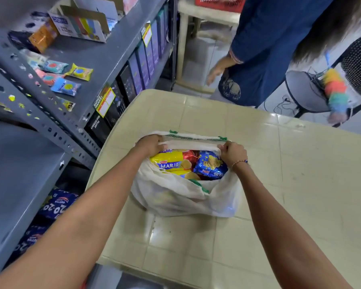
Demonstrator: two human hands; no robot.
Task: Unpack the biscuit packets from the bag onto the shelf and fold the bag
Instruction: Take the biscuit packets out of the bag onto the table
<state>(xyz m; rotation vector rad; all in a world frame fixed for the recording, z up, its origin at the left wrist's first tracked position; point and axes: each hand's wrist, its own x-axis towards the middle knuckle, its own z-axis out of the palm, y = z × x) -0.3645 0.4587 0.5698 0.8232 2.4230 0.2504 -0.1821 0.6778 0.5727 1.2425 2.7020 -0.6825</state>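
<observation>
Both hands grip the rim of the white bag [181,197] — left hand [151,145] closed on the far-left edge, right hand [233,153] pinching the right edge. Yellow Marie packet [169,162] and blue packet [211,164] lie inside; the bag sits on the cream table [290,184], just beside the grey shelf [96,57].

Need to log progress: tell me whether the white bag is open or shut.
Open. Both hands, left and right, hold the white bag by its rim, pulled apart, exposing the yellow Marie packet and blue packet inside.
</observation>
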